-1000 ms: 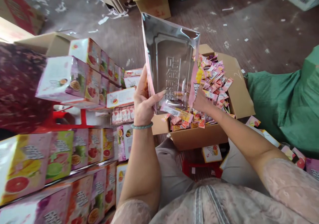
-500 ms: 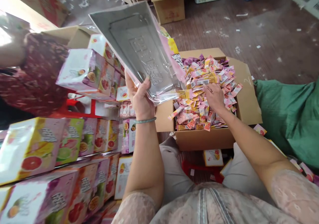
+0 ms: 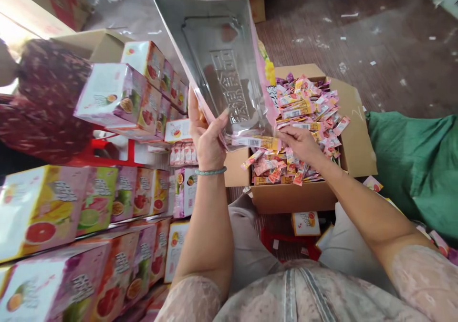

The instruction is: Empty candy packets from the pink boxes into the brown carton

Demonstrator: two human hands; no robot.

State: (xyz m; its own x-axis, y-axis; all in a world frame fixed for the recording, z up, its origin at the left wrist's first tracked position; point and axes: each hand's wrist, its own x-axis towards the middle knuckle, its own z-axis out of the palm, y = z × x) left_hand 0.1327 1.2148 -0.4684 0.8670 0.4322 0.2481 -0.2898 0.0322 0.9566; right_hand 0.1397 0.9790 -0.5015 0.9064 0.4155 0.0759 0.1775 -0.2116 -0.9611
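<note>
My left hand (image 3: 211, 133) grips the lower left side of an open box (image 3: 218, 59), tilted up before me. The box has a silvery, see-through plastic insert with raised lettering and a pink, fruit-printed side. A yellow and pink stick sachet (image 3: 254, 142) with a barcode lies across the insert's bottom end. My right hand (image 3: 298, 143) pinches that sachet's right end, fingers closed. Beneath and behind the hand is a carton (image 3: 296, 198) heaped with similar small sachets (image 3: 307, 98).
Stacked fruit-printed boxes (image 3: 57, 207) fill the left side, with more on a red stool (image 3: 132, 152). Another person's dark red patterned sleeve (image 3: 50, 98) is at far left. A green cloth sack (image 3: 411, 169) lies right of the carton. Crates and cartons stand at the back.
My right hand has moved left from the sachet heap to the box's bottom end. The box in my left hand has shifted slightly right and become more upright.
</note>
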